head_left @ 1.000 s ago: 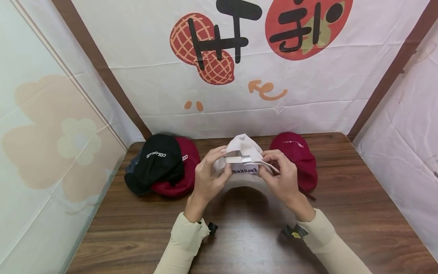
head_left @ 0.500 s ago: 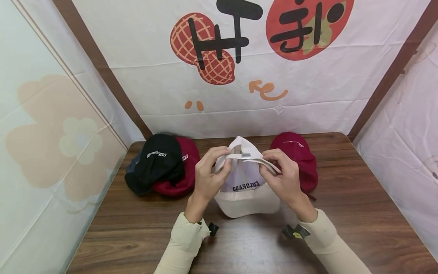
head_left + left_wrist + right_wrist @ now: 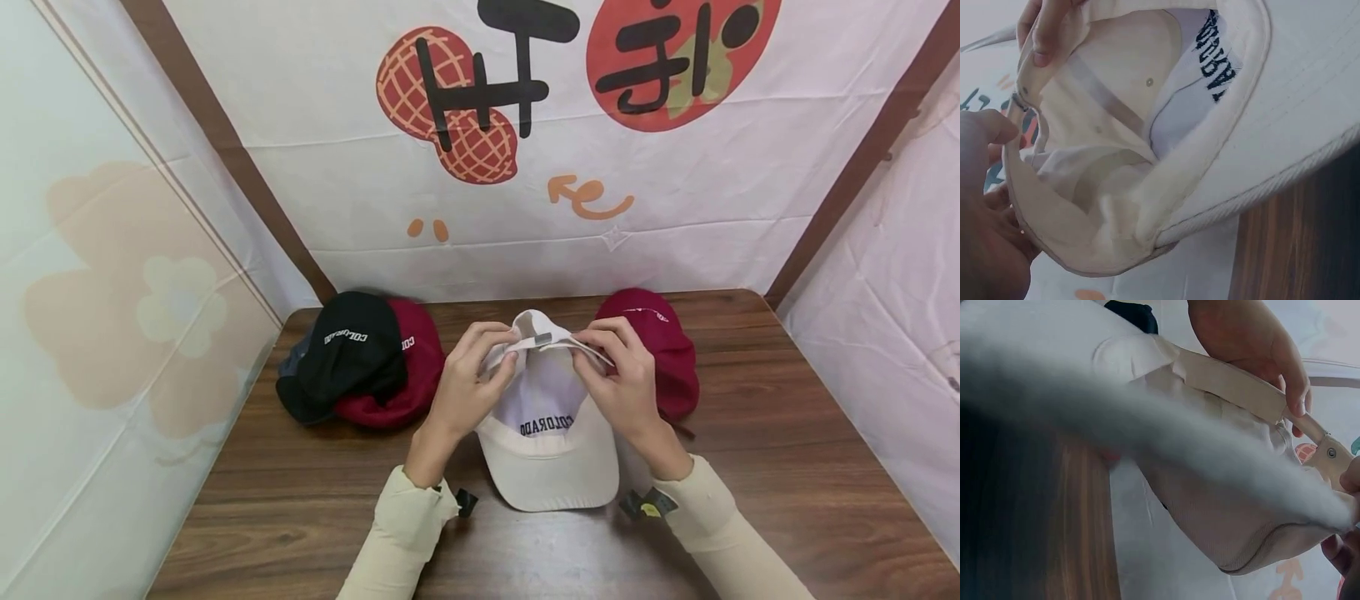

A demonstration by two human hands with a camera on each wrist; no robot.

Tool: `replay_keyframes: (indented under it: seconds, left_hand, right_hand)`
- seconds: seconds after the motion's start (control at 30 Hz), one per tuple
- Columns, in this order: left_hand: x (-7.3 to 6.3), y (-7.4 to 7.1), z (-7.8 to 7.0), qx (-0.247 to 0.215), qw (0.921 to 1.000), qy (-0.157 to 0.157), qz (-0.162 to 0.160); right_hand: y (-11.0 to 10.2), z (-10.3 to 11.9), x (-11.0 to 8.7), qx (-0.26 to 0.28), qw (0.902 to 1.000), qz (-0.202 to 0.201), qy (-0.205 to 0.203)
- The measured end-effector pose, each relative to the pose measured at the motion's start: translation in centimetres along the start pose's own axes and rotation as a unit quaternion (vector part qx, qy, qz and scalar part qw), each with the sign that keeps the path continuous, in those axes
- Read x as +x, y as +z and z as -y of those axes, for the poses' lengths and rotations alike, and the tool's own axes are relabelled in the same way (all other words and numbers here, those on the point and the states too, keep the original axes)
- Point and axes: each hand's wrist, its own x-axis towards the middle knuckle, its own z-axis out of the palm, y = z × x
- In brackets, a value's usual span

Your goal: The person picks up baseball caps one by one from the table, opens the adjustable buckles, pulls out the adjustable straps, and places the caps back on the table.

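Note:
A white baseball cap (image 3: 551,479) is held up over the table with its inside facing me and its brim hanging down. Mirrored "COLORADO" lettering (image 3: 1213,59) shows inside its front panel. My left hand (image 3: 468,375) pinches the back band at the left end of the adjuster strap, thumb (image 3: 997,127) against the band. On the other side my right hand (image 3: 622,375) pinches the band just past the metal buckle (image 3: 543,339). In the right wrist view the blurred brim edge covers much of the cap, and only part of my right hand shows.
At the back left a black cap (image 3: 356,358) leans on a dark red cap (image 3: 420,358), with a blue-grey cap partly hidden behind. Another dark red cap (image 3: 675,375) stands behind my right hand. A printed cloth wall (image 3: 465,258) rises at the table's (image 3: 300,517) back edge.
The white cap's brim has swung down and toward me, uncovering the inside and the lettering. Both hands keep their pinch on the back band and have hardly moved.

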Motion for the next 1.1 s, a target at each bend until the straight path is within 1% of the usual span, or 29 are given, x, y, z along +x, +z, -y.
replay_keyframes:
  seconds: [0.07,0.13,0.33,0.4,0.6,0.83,1.0,1.1]
  left_hand:
    - [-0.1,0.2,0.1,0.004,1.0,-0.004,0.005]
    - [-0.2,0.2,0.0,0.012,0.9999,-0.004,0.003]
    - [-0.8,0.3,-0.7,0.05,0.9986,0.014,-0.008]
    - [-0.9,0.4,-1.1,0.055,0.9983,0.018,-0.009]
    - [-1.1,0.6,-2.2,0.053,0.9984,0.019,-0.005]
    - [-0.5,1.7,-3.3,0.046,0.9988,0.018,0.003]
    - [-0.4,2.2,-3.7,0.049,0.9987,0.013,0.004]
    - [-0.4,2.4,-3.8,0.05,0.9986,0.014,0.005]
  right_hand:
    - [0.0,-0.2,-0.1,0.005,1.0,0.002,0.004]
    - [0.1,-0.1,-0.3,0.007,0.9999,0.003,0.009]
    - [0.6,0.7,-1.0,0.011,0.9995,0.008,0.027]
    - [0.7,0.9,-1.3,0.013,0.9995,0.011,0.029]
    - [1.1,1.8,-2.0,0.004,0.9996,0.021,0.018]
    - [0.8,1.7,-2.1,-0.004,0.9992,0.038,0.004]
    - [0.7,1.8,-2.1,-0.018,0.9986,0.046,-0.019]
    - [0.6,1.7,-2.1,-0.021,0.9985,0.044,-0.024]
